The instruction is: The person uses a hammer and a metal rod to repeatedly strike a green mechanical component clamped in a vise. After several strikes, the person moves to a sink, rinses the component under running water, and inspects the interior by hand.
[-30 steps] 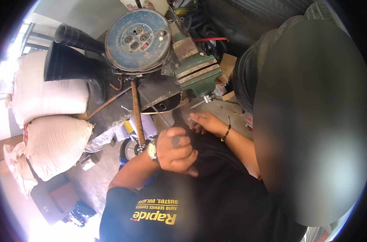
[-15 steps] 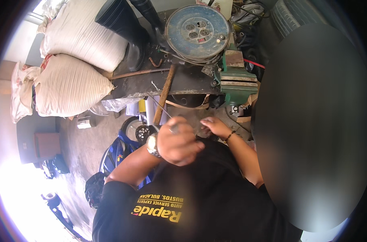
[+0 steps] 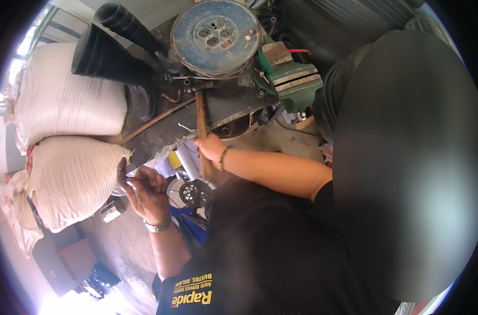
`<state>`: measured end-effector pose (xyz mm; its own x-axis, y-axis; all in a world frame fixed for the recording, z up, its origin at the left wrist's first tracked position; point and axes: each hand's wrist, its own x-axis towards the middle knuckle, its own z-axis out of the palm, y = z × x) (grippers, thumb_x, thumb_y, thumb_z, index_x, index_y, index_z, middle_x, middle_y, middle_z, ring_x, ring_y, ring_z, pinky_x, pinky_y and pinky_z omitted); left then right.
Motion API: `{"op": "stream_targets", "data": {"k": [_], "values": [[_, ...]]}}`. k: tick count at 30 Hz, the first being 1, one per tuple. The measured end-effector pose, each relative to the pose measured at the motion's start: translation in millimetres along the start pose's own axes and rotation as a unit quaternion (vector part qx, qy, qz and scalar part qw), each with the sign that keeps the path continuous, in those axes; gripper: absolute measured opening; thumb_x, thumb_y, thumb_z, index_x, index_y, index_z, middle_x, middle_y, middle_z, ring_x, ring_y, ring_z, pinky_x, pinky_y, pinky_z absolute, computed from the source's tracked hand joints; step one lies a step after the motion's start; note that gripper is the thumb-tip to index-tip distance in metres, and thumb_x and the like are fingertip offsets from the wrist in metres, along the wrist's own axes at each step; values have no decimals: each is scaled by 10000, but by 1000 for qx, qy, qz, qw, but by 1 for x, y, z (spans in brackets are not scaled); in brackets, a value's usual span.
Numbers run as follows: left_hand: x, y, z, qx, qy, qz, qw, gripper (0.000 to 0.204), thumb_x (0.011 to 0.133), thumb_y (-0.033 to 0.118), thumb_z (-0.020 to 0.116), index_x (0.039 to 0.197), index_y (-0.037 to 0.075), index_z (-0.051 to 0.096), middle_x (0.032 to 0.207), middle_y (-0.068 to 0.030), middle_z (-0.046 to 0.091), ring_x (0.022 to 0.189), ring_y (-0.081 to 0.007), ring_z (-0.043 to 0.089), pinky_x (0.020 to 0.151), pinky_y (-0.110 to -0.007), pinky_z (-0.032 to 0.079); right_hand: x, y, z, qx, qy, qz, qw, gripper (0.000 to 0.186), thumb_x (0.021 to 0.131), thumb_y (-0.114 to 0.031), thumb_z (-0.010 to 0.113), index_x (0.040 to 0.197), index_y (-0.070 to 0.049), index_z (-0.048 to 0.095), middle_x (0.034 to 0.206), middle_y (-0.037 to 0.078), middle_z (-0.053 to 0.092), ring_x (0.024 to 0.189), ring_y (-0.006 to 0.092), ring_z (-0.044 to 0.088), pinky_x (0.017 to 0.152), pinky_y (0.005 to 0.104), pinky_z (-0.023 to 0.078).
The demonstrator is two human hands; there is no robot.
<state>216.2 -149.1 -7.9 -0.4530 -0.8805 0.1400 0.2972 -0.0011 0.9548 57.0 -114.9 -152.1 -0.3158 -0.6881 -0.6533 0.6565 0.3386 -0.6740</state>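
My right hand reaches across to the bench's front edge, its fingers closed round the wooden handle of a hammer. The hammer's head lies on the bench and its handle juts out over the edge. My left hand, with a metal watch at the wrist, is raised left of the hammer, in front of the lower sack. Its index finger points up while the other fingers curl in. A small glint shows between them, but what they hold I cannot make out.
On the dark bench stand a blue cable reel, black rubber boots and a green vise. A long rusty bar lies there too. White sacks are piled at left. Below sits a wheel with a disc.
My left hand has moved left, and the thin metal rod it held is no longer distinct. The right hand has moved left onto the hammer handle. The view has shifted and tilted.
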Motion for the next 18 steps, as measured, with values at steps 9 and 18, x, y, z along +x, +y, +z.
{"op": "stream_targets", "data": {"k": [9,18], "values": [[84,-28,-28,-131,-11,-139,982,413,1043,433,442,1129,56,585,658,-4,379,594,-125,338,609,-287,308,-138,-97,-76,85,-185,108,973,263,881,-193,731,1027,-3,623,710,55,576,558,148,561,511,294,477],[154,-46,127,-316,-223,-111,915,475,1018,411,412,653,107,397,587,-10,290,570,-153,280,598,-326,278,-239,-69,-148,-135,121,-224,958,474,875,-113,689,1294,26,518,786,49,557,575,99,531,520,261,458]]}}
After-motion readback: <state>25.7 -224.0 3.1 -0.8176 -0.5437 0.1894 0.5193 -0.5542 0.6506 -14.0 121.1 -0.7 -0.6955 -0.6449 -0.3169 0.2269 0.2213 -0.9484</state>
